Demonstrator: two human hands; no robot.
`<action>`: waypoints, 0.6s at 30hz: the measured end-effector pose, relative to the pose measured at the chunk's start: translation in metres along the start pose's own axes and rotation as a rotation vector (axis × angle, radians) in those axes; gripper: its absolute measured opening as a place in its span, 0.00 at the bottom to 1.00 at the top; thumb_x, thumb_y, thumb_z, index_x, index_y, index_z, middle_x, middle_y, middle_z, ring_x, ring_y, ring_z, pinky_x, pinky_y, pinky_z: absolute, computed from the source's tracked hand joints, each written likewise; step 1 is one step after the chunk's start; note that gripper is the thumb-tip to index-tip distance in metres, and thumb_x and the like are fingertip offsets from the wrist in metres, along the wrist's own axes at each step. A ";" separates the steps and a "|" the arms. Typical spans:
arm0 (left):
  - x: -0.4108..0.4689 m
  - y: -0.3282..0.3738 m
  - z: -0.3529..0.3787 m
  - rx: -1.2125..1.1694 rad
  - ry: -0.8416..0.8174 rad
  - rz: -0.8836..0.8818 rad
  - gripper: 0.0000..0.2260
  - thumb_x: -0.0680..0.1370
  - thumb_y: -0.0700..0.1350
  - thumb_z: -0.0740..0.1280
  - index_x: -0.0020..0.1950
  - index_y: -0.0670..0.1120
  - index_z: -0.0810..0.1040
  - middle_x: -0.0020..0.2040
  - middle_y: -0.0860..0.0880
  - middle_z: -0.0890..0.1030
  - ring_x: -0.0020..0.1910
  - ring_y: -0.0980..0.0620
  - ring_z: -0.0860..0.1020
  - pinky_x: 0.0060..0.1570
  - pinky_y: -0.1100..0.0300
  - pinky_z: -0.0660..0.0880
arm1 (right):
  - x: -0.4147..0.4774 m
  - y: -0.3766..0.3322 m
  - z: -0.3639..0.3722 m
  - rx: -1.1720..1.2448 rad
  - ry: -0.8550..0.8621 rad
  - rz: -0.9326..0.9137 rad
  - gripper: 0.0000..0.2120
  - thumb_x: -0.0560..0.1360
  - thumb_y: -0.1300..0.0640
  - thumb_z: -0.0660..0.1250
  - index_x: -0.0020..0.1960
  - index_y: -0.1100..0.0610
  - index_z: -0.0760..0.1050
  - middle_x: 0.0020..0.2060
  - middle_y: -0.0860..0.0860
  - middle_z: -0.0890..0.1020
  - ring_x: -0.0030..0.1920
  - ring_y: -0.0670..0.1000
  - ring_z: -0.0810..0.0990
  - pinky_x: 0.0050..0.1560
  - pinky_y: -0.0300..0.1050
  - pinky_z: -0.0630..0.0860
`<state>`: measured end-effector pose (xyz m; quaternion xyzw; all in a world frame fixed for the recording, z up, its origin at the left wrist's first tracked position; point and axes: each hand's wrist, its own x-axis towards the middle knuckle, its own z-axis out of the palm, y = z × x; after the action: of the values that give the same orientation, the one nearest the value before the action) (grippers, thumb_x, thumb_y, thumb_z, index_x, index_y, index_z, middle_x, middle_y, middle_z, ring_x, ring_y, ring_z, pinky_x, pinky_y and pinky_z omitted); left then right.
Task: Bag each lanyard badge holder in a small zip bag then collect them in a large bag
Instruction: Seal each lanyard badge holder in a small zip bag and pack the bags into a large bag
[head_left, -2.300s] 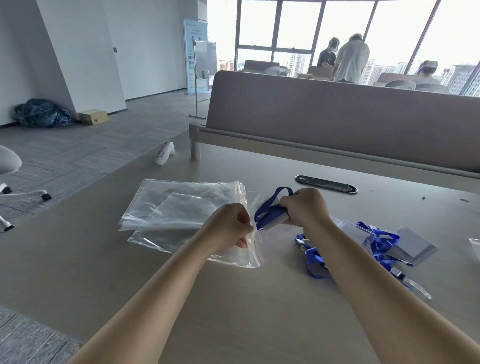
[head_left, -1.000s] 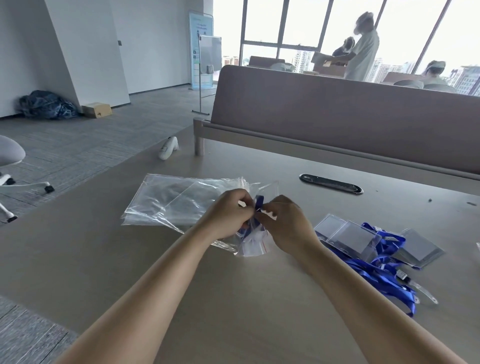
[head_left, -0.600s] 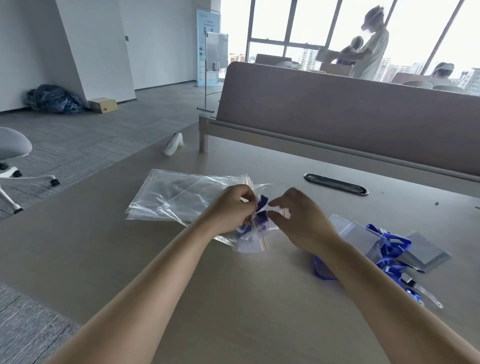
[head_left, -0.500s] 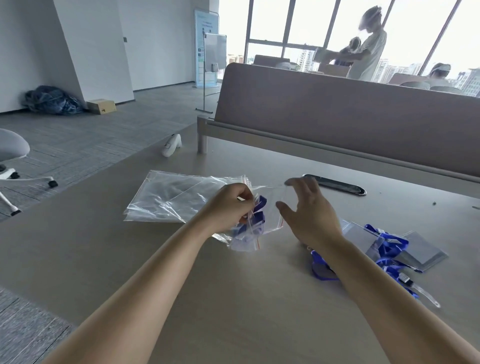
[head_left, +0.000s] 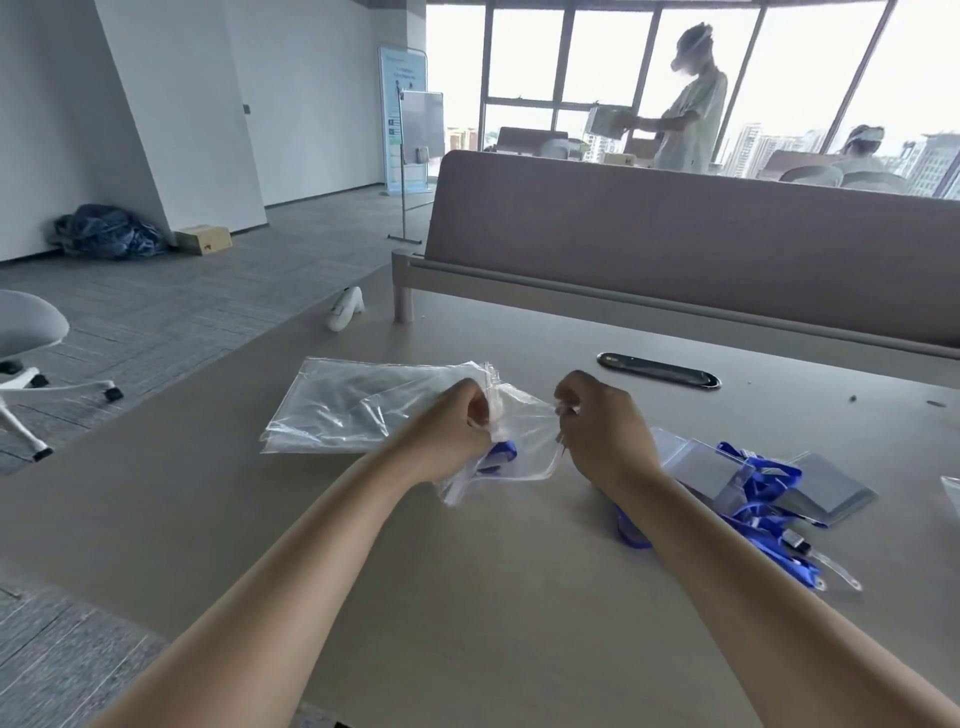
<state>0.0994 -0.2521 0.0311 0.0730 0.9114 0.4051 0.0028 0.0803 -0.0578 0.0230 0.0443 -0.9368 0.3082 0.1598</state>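
Observation:
A small clear zip bag (head_left: 522, 441) hangs stretched between my hands over the table. My left hand (head_left: 449, 434) pinches its left top corner and my right hand (head_left: 602, 428) pinches the right end of its zip edge. A blue lanyard (head_left: 498, 454) with its badge holder sits inside the bag, partly hidden behind my left hand. A stack of larger clear bags (head_left: 363, 408) lies flat to the left. Several more badge holders with blue lanyards (head_left: 748, 488) lie in a loose pile to the right.
The grey table (head_left: 467, 597) has a dark oval cable slot (head_left: 658, 370) at the back, below a tall divider panel (head_left: 701, 228). A white handheld device (head_left: 345, 309) lies near the far left corner. An office chair (head_left: 26, 364) stands on the floor at left. People stand by the windows.
My right hand pushed the lanyard into the small bag, let go and opened, then took hold of the bag's zip edge. The bag is now pulled wide between both hands.

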 end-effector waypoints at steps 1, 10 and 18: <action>-0.005 -0.001 -0.001 0.042 -0.023 -0.008 0.08 0.74 0.38 0.63 0.53 0.46 0.73 0.49 0.50 0.77 0.42 0.50 0.74 0.34 0.62 0.69 | -0.002 -0.003 -0.001 -0.014 0.004 0.002 0.08 0.76 0.61 0.58 0.49 0.50 0.73 0.41 0.50 0.82 0.41 0.54 0.80 0.37 0.45 0.75; -0.047 -0.018 -0.010 0.317 -0.109 -0.095 0.05 0.77 0.44 0.62 0.49 0.44 0.74 0.40 0.51 0.75 0.35 0.52 0.70 0.33 0.58 0.64 | -0.024 -0.034 -0.009 -0.116 0.004 0.023 0.06 0.75 0.62 0.58 0.45 0.55 0.73 0.38 0.52 0.80 0.39 0.55 0.77 0.36 0.45 0.75; -0.051 -0.035 -0.023 0.030 0.234 -0.059 0.08 0.79 0.40 0.64 0.41 0.50 0.77 0.43 0.49 0.83 0.43 0.46 0.81 0.43 0.57 0.76 | -0.037 -0.039 -0.020 -0.073 -0.022 0.050 0.05 0.74 0.60 0.59 0.42 0.54 0.72 0.38 0.50 0.79 0.38 0.53 0.76 0.33 0.43 0.70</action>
<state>0.1438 -0.2992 0.0177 -0.0019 0.9132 0.3969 -0.0929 0.1275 -0.0777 0.0483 0.0183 -0.9498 0.2773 0.1434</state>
